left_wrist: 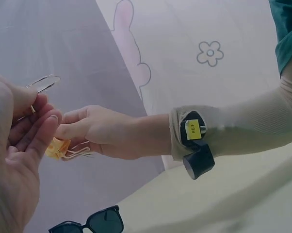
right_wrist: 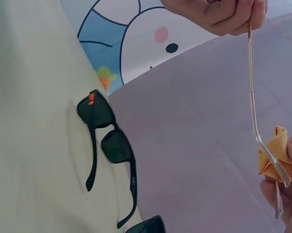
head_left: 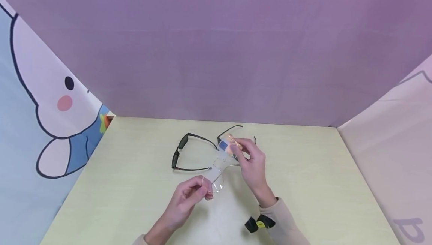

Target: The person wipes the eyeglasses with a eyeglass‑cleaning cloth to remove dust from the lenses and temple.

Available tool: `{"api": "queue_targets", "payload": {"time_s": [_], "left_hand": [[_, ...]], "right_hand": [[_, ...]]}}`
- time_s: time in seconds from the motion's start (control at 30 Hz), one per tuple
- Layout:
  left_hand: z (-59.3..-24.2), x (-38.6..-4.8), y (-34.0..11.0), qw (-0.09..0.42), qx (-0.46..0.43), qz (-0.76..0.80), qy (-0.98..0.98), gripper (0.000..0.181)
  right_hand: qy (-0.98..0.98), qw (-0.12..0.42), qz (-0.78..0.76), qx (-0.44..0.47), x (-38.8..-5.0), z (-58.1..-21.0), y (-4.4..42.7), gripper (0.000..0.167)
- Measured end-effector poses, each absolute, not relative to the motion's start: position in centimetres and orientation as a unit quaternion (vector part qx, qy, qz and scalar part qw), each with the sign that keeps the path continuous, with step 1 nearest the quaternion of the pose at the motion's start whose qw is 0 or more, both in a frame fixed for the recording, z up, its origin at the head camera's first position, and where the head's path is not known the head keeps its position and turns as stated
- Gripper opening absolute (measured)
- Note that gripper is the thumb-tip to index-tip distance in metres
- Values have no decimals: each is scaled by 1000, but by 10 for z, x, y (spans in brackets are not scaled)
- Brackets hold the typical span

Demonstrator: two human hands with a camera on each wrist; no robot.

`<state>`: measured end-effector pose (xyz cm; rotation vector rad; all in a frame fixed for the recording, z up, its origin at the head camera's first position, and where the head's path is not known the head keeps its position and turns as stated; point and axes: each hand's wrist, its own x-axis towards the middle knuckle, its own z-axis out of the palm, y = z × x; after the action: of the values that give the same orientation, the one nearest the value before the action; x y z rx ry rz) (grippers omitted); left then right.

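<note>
Carrying the dark glasses (head_left: 183, 140): a pale surface (head_left: 303, 185), where they lie with arms spread; a second dark pair (right_wrist: 148, 225) is partly hidden behind the right hand (head_left: 251, 164) in the head view.
Left hand (head_left: 187, 199): thumb and fingers pinch the front of the clear glasses (right_wrist: 253, 116) near one lens.
Right hand: thumb and fingers grip an orange cloth (right_wrist: 274, 158).
Clear glasses: held above the surface between both hands, arms reaching toward the right one. They look light and thin-framed, probably springy and easily bent; the lenses would likely be slippery and smear under bare fingers. The bridge or rim edge seems the safest hold, with gentle pressure.
Orange cloth: bunched and apparently soft, so it should give readily. The right wrist view shows its folds; the head view leaves much of it covered by fingers.
Arm tips: the right wrist view shows one crossing in front of the cloth, another lower down; the head view barely resolves them. Whether they touch the cloth, I cannot tell.
</note>
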<state>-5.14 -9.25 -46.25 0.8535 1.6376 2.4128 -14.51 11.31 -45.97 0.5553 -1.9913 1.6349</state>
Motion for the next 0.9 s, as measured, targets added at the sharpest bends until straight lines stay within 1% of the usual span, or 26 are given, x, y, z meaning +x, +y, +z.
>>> {"api": "queue_targets", "payload": {"time_s": [0.3,0.53,0.73,0.9], "left_hand": [[-467,-51,-96,37,292,770,567,13],[-466,-52,-97,24,286,739,610,14],[-465,-53,-95,46,255,733,629,12],[-467,-53,-92,54,253,734,628,13]], "right_hand": [[-755,248,571,206,-145,-474,122,21],[-769,243,554,205,-146,-477,126,18],[-759,242,569,203,-145,-469,124,19],[-743,251,582,215,-145,-459,123,21]]}}
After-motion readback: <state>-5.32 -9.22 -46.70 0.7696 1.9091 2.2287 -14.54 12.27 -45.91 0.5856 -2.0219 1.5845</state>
